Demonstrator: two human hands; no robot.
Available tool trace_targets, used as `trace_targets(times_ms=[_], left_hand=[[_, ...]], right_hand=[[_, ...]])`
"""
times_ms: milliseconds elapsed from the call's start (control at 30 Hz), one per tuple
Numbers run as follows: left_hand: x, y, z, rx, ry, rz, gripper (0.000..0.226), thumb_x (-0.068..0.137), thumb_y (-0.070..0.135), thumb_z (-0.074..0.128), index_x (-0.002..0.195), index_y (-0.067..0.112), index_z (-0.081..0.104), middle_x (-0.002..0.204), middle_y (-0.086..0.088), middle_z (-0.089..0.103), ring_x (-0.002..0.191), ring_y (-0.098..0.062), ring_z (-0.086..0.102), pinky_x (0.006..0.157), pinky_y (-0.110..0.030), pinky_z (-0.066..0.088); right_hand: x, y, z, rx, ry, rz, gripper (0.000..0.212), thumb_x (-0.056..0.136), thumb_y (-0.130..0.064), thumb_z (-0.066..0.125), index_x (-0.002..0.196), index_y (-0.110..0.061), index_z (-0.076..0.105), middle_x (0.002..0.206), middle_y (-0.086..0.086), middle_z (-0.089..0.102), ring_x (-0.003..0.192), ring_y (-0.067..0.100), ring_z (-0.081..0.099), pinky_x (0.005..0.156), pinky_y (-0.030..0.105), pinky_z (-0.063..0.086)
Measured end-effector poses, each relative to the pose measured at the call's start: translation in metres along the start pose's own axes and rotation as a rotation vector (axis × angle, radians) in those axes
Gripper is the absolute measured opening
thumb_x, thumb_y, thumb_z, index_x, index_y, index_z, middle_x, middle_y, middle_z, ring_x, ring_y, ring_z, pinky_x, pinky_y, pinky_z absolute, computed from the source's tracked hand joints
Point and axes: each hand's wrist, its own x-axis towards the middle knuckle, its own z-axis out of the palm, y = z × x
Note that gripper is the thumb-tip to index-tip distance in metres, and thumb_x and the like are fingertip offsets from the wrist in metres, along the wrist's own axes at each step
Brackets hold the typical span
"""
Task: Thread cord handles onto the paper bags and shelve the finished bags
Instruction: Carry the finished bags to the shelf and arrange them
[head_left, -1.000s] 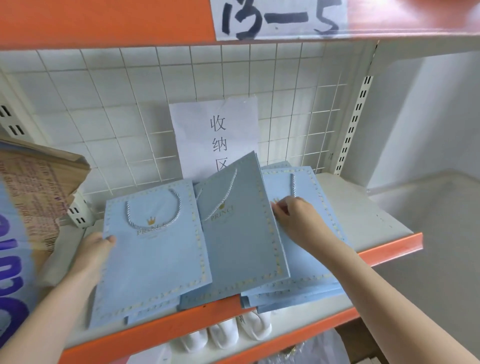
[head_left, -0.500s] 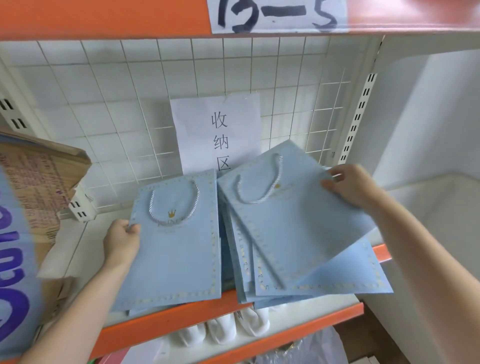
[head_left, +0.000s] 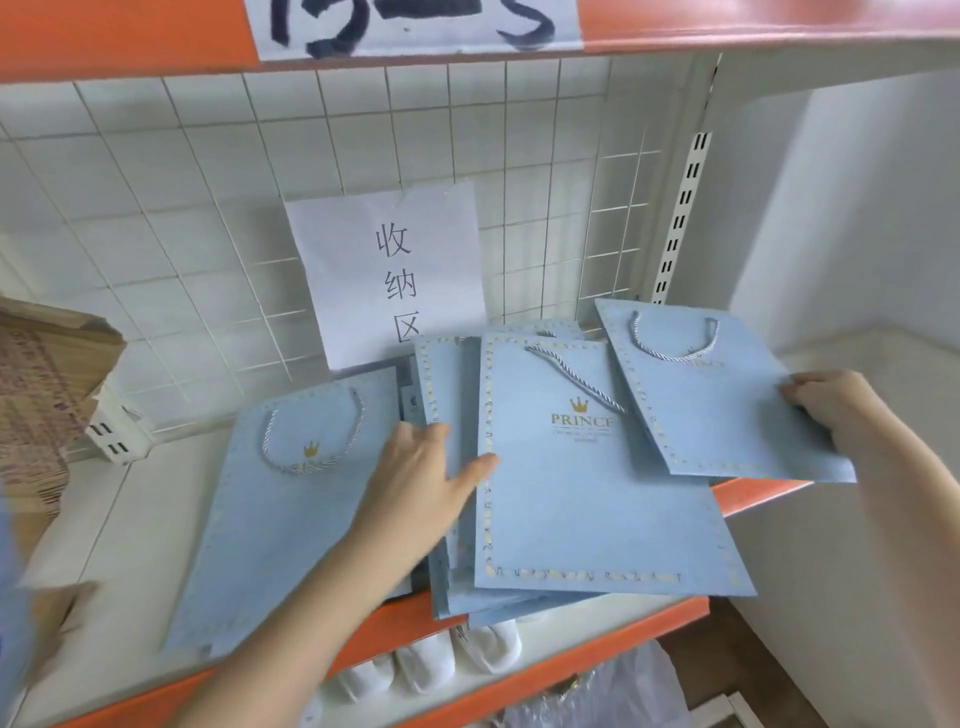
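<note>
Several light-blue paper bags with silver cord handles lie flat on the white shelf (head_left: 119, 525). One bag (head_left: 275, 514) lies at the left. A stack topped by a bag printed PRINCE (head_left: 587, 493) sits in the middle. My left hand (head_left: 421, 483) rests with straight fingers on the left edge of that stack, between it and the left bag. My right hand (head_left: 831, 410) grips the right edge of another blue bag (head_left: 711, 395), held tilted over the stack's right side and past the shelf's end.
A white paper sign (head_left: 389, 270) hangs on the wire grid back panel. A stack of brown printed paper (head_left: 41, 395) sits at the far left. An orange shelf lip (head_left: 753, 491) runs along the front. White items (head_left: 431, 665) lie on the lower shelf.
My left hand left the left bag's edge and moved right onto the middle stack. My right hand carried its bag further right and lower, uncovering the PRINCE bag.
</note>
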Motion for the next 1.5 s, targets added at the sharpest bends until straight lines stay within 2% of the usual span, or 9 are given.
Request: trace_targets(times_ms=[100,300,533,667,800,1100,1300,1400,1500], left_hand=[[0.005,0.023,0.011,0.329,0.012,-0.026,0.081,0.076,0.076,0.036,0.124,0.011,0.041,0.121,-0.011,0.042,0.114,-0.029,0.039,0.088,-0.037,0.038],[0.018,0.019,0.025,-0.078,-0.063,-0.197,0.038,0.082,0.052,0.061,0.095,0.017,0.054,0.112,-0.001,0.031,0.121,-0.024,0.028,0.088,-0.036,0.036],[0.023,0.010,0.033,-0.238,0.131,-0.161,0.032,0.087,0.048,0.056,0.072,0.021,0.066,0.105,-0.007,0.057,0.118,-0.025,0.038,0.077,-0.023,0.017],[0.026,0.018,0.026,-0.293,0.185,-0.121,0.031,0.083,0.041,0.064,0.057,0.032,0.051,0.098,-0.005,0.057,0.112,-0.025,0.042,0.071,-0.021,0.015],[0.036,0.012,0.012,-0.439,0.184,-0.183,0.028,0.088,0.016,0.061,0.062,0.006,0.053,0.060,-0.009,0.051,0.067,-0.026,0.049,0.061,-0.029,0.031],[0.053,-0.062,-0.019,-0.584,0.255,-0.361,0.029,0.095,0.009,0.051,0.066,0.011,0.045,0.060,-0.007,0.038,0.060,-0.020,0.034,0.054,-0.031,0.023],[0.044,-0.044,-0.012,-0.871,0.289,-0.329,0.020,0.095,0.012,0.052,0.078,0.002,0.057,0.079,-0.014,0.053,0.076,-0.020,0.046,0.065,-0.030,0.034],[0.039,-0.020,-0.008,-0.964,0.244,-0.289,0.032,0.098,0.015,0.048,0.085,-0.011,0.062,0.080,-0.015,0.062,0.076,-0.021,0.055,0.070,-0.032,0.040],[0.033,0.000,-0.006,-0.968,0.200,-0.199,0.030,0.097,0.005,0.046,0.086,0.013,0.072,0.089,-0.001,0.073,0.086,-0.018,0.067,0.078,-0.032,0.050]], right_hand=[[0.008,0.017,-0.006,0.035,0.046,0.041,0.029,0.089,-0.002,0.057,0.118,0.004,0.061,0.103,0.018,0.060,0.089,0.022,0.050,0.083,0.036,0.042],[0.027,0.030,-0.017,0.033,0.105,0.051,0.027,0.090,-0.004,0.056,0.113,0.006,0.063,0.119,0.028,0.059,0.105,0.033,0.057,0.096,0.044,0.042],[0.013,0.008,0.048,-0.062,-0.111,-0.033,0.024,0.092,-0.004,0.048,0.073,0.006,0.058,0.078,0.015,0.051,0.066,0.020,0.043,0.055,0.030,0.030],[-0.002,-0.009,0.094,-0.094,-0.149,-0.150,0.032,0.093,-0.007,0.042,0.061,-0.005,0.043,0.067,0.010,0.046,0.068,0.021,0.040,0.055,0.030,0.028],[-0.016,-0.036,0.112,-0.101,-0.208,-0.302,0.028,0.094,-0.007,0.041,0.067,-0.009,0.045,0.061,0.005,0.038,0.062,0.017,0.033,0.049,0.029,0.021],[0.042,-0.029,0.009,-0.297,0.241,-0.146,0.034,0.094,-0.013,0.040,0.119,-0.010,0.061,0.123,0.026,0.057,0.113,0.042,0.053,0.094,0.045,0.042],[0.040,0.002,0.053,-0.453,-0.066,-0.214,0.025,0.093,-0.003,0.044,0.099,0.014,0.060,0.111,0.036,0.058,0.102,0.044,0.055,0.074,0.037,0.037],[0.017,-0.011,0.068,-0.451,0.073,-0.310,0.046,0.096,-0.030,0.039,0.107,0.009,0.060,0.114,0.032,0.053,0.109,0.040,0.045,0.087,0.041,0.037],[-0.037,-0.053,0.083,-0.182,-0.295,-0.406,0.076,0.085,-0.066,0.038,0.092,0.005,0.064,0.078,0.012,0.053,0.078,0.021,0.047,0.068,0.032,0.034]])
